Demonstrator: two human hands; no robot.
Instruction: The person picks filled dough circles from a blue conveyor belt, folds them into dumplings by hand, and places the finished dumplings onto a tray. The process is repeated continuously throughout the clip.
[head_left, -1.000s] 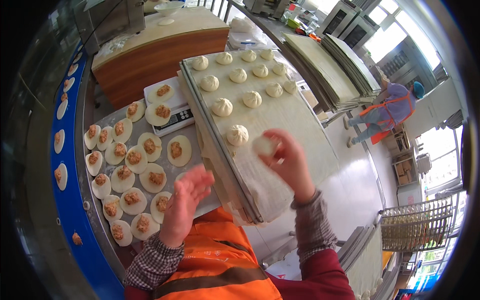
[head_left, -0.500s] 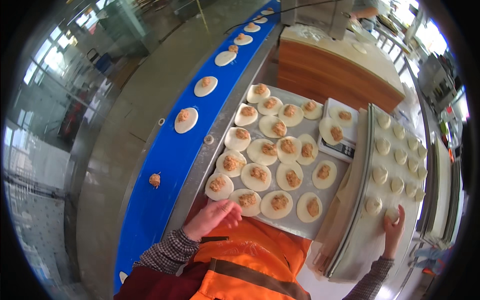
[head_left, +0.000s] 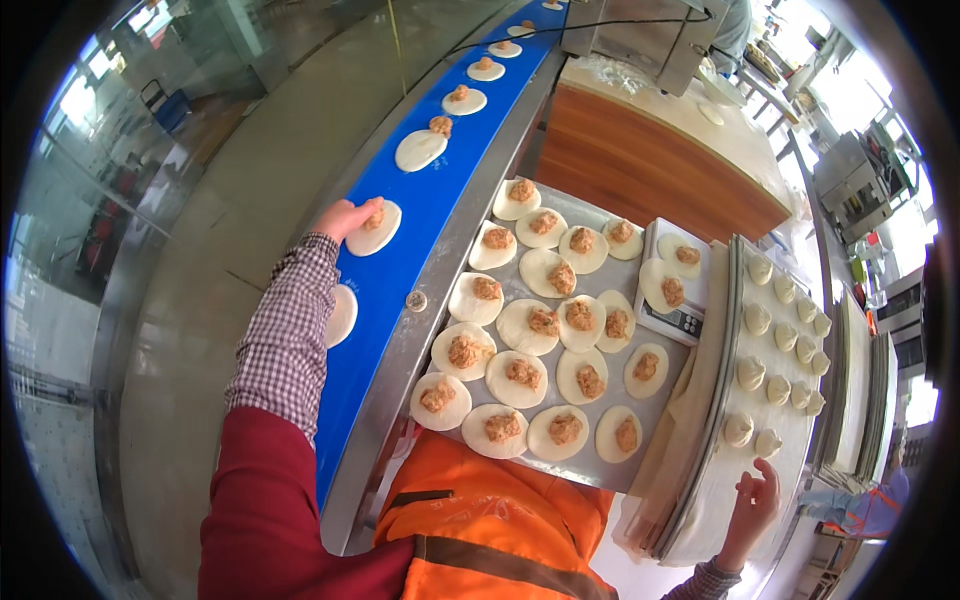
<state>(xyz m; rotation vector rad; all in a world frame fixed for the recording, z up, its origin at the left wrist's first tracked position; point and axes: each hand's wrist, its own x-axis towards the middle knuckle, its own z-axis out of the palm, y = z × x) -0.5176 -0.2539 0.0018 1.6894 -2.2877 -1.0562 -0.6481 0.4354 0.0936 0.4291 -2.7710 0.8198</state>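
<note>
On the blue conveyor belt [head_left: 395, 345], the fingers of my left hand [head_left: 347, 219] are closed at the left edge of a round dough wrapper [head_left: 371, 238] topped with a lump of orange-pink filling. The fingertips are partly hidden against the filling. My right hand [head_left: 757, 497], empty with loosely curled, parted fingers, hovers beside the near end of the cloth-lined tray [head_left: 700, 500]. Just beyond its fingertips stands a small pleated bun [head_left: 768, 443], one of several in rows there. Between my hands, a metal tray [head_left: 655, 415] carries several flat wrappers with filling [head_left: 520, 373].
Further wrappers [head_left: 420, 151] lie along the belt, and a bare one [head_left: 341, 316] is partly behind my left sleeve. A white scale [head_left: 685, 322] holds filled wrappers at the tray's right. Behind stands a wooden-sided worktable [head_left: 650, 150] with a metal machine [head_left: 640, 45].
My left hand has reached from the tray's near left corner up and left onto the belt wrapper. The right hand has let go of a bun and drawn back toward me.
</note>
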